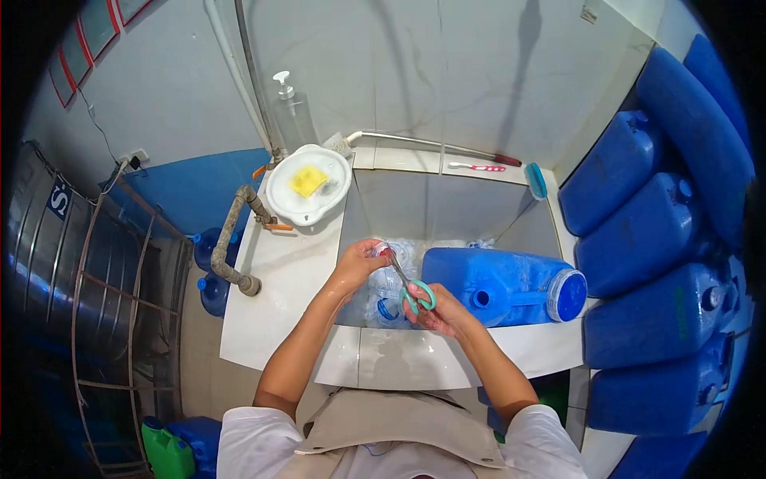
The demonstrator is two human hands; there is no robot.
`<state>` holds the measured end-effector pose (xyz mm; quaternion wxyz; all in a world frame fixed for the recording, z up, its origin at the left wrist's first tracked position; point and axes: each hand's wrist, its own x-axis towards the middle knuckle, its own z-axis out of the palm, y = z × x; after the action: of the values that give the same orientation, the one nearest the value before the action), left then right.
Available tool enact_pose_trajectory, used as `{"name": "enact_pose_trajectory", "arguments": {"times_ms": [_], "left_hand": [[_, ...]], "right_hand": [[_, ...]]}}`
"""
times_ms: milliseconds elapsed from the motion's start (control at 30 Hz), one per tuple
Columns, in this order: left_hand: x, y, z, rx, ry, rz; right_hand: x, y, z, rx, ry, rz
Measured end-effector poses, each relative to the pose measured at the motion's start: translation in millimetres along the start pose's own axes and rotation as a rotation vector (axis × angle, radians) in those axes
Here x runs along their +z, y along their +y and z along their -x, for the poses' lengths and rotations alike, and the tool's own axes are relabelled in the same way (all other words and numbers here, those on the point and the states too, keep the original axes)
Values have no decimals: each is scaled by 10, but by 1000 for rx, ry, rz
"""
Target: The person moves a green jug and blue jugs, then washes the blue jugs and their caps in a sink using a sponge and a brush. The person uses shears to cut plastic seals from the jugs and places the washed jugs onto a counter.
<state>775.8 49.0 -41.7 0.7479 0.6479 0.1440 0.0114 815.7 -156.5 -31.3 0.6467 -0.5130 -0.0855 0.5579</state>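
My right hand (441, 310) grips a pair of scissors (412, 297) by its teal handles, over the basin. The blades point up and to the left, with their tips at a small clear piece with a red part (385, 251). That piece is pinched in the fingers of my left hand (359, 265); its exact kind is too small to tell. Below both hands lie several clear plastic bottles (384, 281) in the basin, one with a blue ring. Just right of my right hand, a large blue jerrycan (503, 279) lies on its side across the basin.
A white bowl (279, 191) with a yellow sponge (308, 181) stands left, near a pump bottle (294, 120) and a pipe (223, 255). On the back ledge lie a toothbrush (479, 167) and a teal brush (535, 182). Blue jerrycans (638, 239) are stacked along the right.
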Motion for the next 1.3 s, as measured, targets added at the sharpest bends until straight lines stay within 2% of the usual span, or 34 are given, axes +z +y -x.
{"name": "enact_pose_trajectory", "arguments": {"times_ms": [133,233,300,333,400,433,500,633,700,800,933,1000,1100,1300], "left_hand": [[41,27,34,-1,-20,-36],[69,55,77,9,41,-76],[111,25,138,16,-48,-307],[112,19,145,15,-46,-305],[118,35,143,56,-10,-298],[148,31,162,53,-15,-298],[231,43,194,70,-37,-263],[277,152,253,118,-70,-243],[292,184,259,108,-3,-465],[308,75,248,158,66,-412],[322,-21,248,219,193,-570],[273,-48,213,440,318,-700],[221,23,189,368,267,-735],[289,231,80,454,212,-810]], "right_hand": [[9,83,6,-70,6,-30],[55,63,3,-120,76,158],[71,-38,-26,-267,294,276],[80,-90,-21,-265,292,277],[92,-196,-11,-596,503,830],[100,-209,-37,-592,507,827],[167,-244,-101,-914,489,964],[245,-335,-24,-773,390,1025],[209,-247,-104,-985,416,1188],[221,-180,-197,-1071,473,1141],[289,-208,-237,-1022,544,1138],[320,-235,-201,-1091,467,1063],[366,-293,-167,-1081,414,1153],[312,-447,-230,-1182,466,1234]]}}
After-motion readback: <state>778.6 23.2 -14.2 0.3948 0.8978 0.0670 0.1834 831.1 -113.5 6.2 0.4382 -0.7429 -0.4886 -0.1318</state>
